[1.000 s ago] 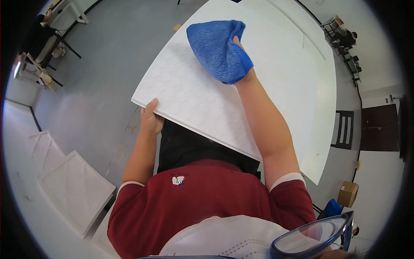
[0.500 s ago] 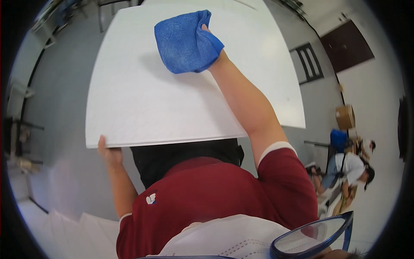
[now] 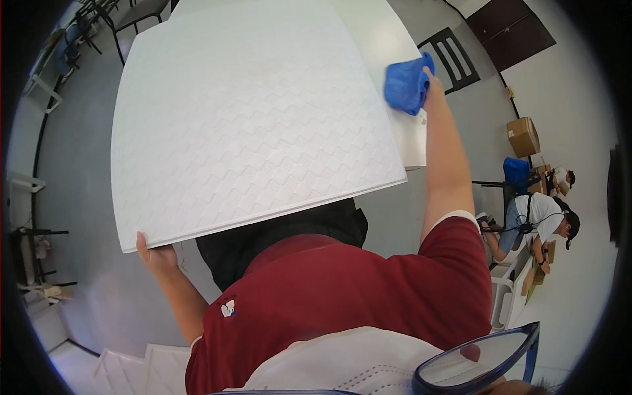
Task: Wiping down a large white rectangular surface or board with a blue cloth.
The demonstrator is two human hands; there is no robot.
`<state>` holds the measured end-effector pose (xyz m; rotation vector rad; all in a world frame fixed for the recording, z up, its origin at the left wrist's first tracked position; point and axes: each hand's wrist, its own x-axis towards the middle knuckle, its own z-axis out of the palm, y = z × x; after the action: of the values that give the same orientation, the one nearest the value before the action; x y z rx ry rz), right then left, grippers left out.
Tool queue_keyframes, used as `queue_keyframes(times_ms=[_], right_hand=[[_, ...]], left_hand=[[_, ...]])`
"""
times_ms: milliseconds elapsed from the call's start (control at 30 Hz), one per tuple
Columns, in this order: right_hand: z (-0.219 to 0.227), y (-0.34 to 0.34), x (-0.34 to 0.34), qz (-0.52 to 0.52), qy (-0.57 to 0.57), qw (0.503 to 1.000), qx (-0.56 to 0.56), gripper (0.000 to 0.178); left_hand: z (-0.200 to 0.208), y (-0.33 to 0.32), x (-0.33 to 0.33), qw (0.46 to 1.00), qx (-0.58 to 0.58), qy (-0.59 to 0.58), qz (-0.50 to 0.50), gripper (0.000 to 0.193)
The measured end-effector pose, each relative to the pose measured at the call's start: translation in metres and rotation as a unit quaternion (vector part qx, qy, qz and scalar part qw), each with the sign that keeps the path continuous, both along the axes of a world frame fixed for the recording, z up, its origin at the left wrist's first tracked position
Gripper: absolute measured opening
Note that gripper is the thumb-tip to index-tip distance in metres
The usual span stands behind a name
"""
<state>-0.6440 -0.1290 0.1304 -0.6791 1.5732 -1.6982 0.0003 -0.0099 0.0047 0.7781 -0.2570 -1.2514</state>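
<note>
left hand (image 3: pixel 155 253): fingers grip near-left corner of large white wave-embossed square panel (image 3: pixel 243 125), held tilted above grey floor | right hand (image 3: pixel 431 82): fingers clutch bunched blue cloth (image 3: pixel 407 84) at panel's far-right edge

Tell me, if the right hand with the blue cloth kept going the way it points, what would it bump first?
Probably nothing soon: the right hand and blue cloth point past the white panel's edge toward bare floor; depth is unclear.
</note>
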Motion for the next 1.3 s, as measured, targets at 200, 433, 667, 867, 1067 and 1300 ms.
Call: queue_keyframes(times_ms=[200,433,667,867,1067,1300], right_hand=[[-0.003,0.004,-0.040,-0.112,0.517,0.839,0.129,0.043],[-0.044,-0.041,0.029,0.113,0.722,0.645,0.222,0.045],[-0.030,0.011,-0.057,-0.032,0.642,0.673,0.367,0.055],[-0.028,0.144,-0.164,-0.217,0.461,0.720,0.471,0.034],[0.001,0.095,-0.100,-0.215,0.654,0.685,0.240,0.043],[-0.001,0.041,-0.021,0.121,0.691,0.630,0.334,0.062]], left_hand=[[-0.003,-0.001,0.004,1.000,-0.012,-0.012,-0.006,0.056],[0.003,-0.001,-0.001,0.999,0.025,-0.019,0.008,0.057],[0.024,0.001,-0.017,0.994,0.085,-0.055,0.048,0.058],[0.009,0.000,-0.003,0.999,0.030,-0.035,-0.005,0.056],[0.001,-0.001,0.003,0.999,0.039,-0.030,0.002,0.053],[0.008,0.001,-0.006,0.999,-0.016,-0.024,0.015,0.053]])
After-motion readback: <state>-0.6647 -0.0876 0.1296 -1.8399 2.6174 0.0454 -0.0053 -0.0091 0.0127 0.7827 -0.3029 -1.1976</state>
